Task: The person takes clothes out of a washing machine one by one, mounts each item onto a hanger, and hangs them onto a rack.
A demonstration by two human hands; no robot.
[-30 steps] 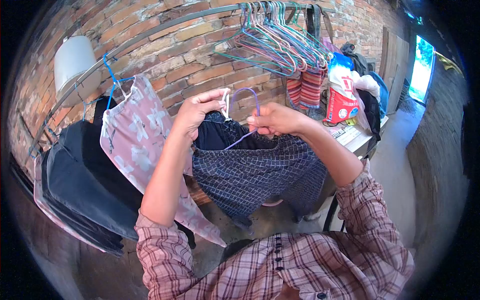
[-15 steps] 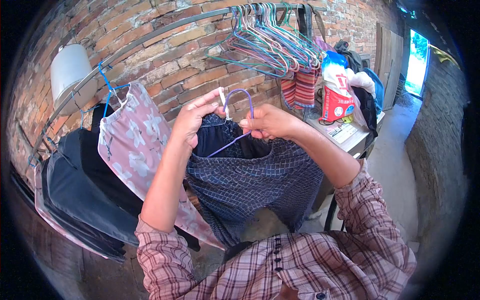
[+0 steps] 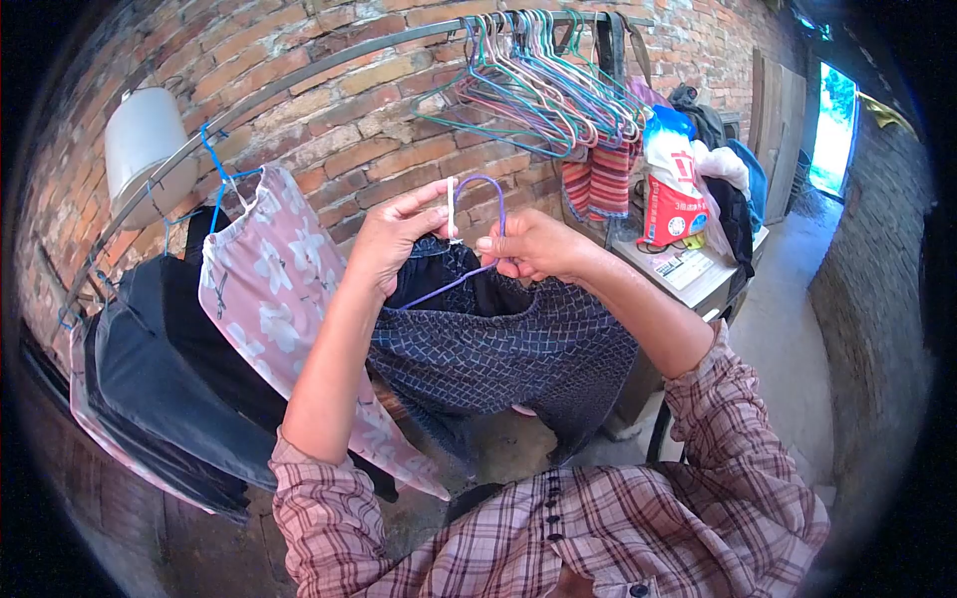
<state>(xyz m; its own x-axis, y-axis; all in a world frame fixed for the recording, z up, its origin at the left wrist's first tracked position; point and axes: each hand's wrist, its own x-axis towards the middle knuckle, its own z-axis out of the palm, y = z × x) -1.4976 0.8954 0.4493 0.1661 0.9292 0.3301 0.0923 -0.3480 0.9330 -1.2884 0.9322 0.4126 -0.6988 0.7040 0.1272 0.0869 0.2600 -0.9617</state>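
Note:
Dark blue trousers (image 3: 498,349) with a pale grid pattern hang below both hands, their elastic waist gaping. A purple wire hanger (image 3: 444,293) slants inside that opening, its hook curving up above the waistband. My right hand (image 3: 538,244) is closed around the hanger near its neck. Between the thumb and forefinger of my left hand (image 3: 391,244) is a narrow white loop (image 3: 451,211), stretched upright from the waistband beside the hanger's hook. Part of the hanger's lower frame is hidden inside the cloth.
A metal rail (image 3: 339,62) runs along the brick wall, carrying several wire hangers (image 3: 548,90) to the right. Pink floral trousers (image 3: 274,269) and dark garments (image 3: 174,349) hang at left, near a white bucket (image 3: 145,145). A red-and-white bag (image 3: 673,189) sits on a cabinet.
The white loop has been drawn straighter and stands more upright by the hook. The trouser legs have swung and shifted slightly; both hands have barely moved.

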